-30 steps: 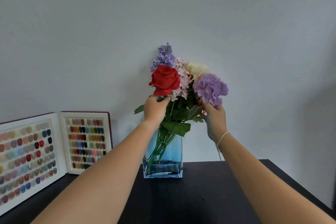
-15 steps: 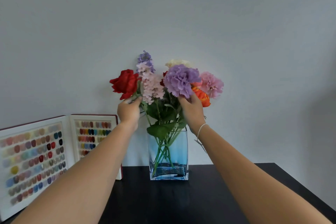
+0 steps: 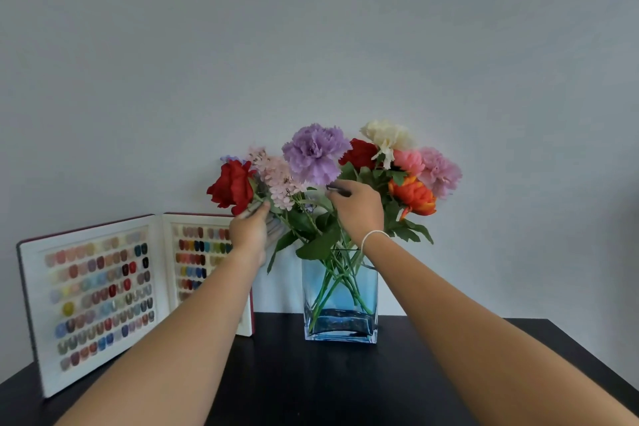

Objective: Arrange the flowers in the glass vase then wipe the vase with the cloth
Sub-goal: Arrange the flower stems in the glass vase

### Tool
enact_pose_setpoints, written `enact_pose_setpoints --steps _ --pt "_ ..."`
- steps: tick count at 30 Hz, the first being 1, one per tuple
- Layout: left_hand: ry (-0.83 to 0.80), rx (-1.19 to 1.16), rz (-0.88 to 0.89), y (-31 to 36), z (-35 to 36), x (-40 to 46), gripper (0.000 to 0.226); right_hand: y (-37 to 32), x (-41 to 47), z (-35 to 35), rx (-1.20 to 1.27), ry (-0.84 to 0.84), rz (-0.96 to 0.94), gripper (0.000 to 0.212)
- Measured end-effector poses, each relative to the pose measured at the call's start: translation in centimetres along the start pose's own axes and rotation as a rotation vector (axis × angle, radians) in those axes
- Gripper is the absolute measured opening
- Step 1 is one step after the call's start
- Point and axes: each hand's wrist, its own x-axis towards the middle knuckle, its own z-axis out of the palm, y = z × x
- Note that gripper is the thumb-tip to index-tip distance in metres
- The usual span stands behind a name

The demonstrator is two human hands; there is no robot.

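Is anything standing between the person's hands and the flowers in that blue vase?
Nothing visible. The left hand already touches the stem under the red rose, and the right hand holds the stem beneath the purple carnation, above the glass vase.

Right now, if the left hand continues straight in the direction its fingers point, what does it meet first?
Probably the red rose: the left hand points up toward its base, fingertips already at the stem just beneath the bloom. Depth is unclear from this single view.

Plain pale grey wall (image 3: 311, 28); black table (image 3: 311, 384); open colour-swatch book (image 3: 100, 294) propped against wall.
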Motion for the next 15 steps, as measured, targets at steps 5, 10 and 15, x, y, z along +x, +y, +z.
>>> enact_pose_setpoints --steps 5,10,15 --pt "0.012 -0.043 -0.034 -0.8 0.0 0.3 0.037 0.5 0.5 0.6 -0.098 -0.037 0.000 0.022" --pt "-0.022 -0.032 -0.078 -0.6 -0.2 0.4 0.018 1.1 0.9 0.7 -0.226 -0.033 0.010 0.020" --pt "-0.055 0.077 -0.039 -0.9 -0.8 -0.3 0.035 2.2 0.8 -0.8 -0.184 0.027 -0.026 0.021"
